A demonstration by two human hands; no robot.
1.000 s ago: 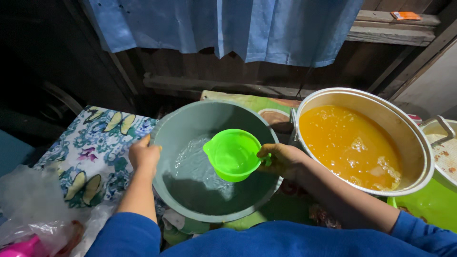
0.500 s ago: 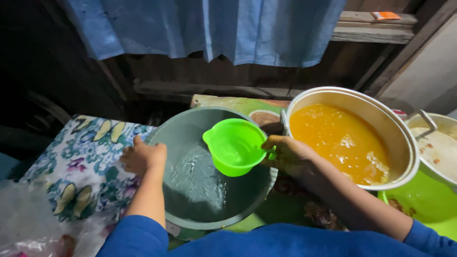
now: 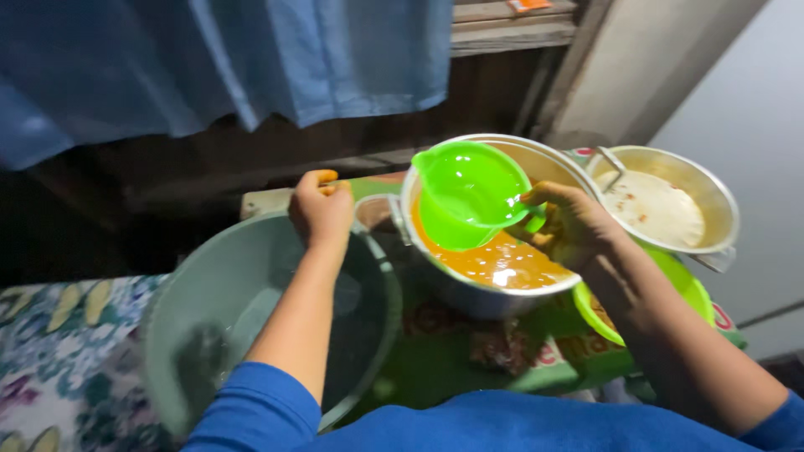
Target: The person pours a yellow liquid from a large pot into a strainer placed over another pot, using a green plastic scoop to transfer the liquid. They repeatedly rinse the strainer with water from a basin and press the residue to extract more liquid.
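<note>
My right hand (image 3: 573, 226) grips the handle of a bright green plastic scoop cup (image 3: 467, 194), held tilted over a large metal pot (image 3: 469, 293) of orange liquid. My left hand (image 3: 322, 208) rests on the far rim of a wide grey-green basin (image 3: 184, 318) with a little water in it. The basin stands just left of the pot. Both arms wear blue sleeves.
A second metal pot (image 3: 708, 197) with pale contents and a utensil stands at the right, above a green plastic bowl (image 3: 687, 289). A green printed cloth (image 3: 435, 360) covers the table; a floral cloth (image 3: 50, 368) lies at left. A blue curtain (image 3: 209, 59) hangs behind.
My right hand has carried the green scoop from over the basin rightward to above the orange pot. My left hand has shifted from the basin's left rim to its far rim.
</note>
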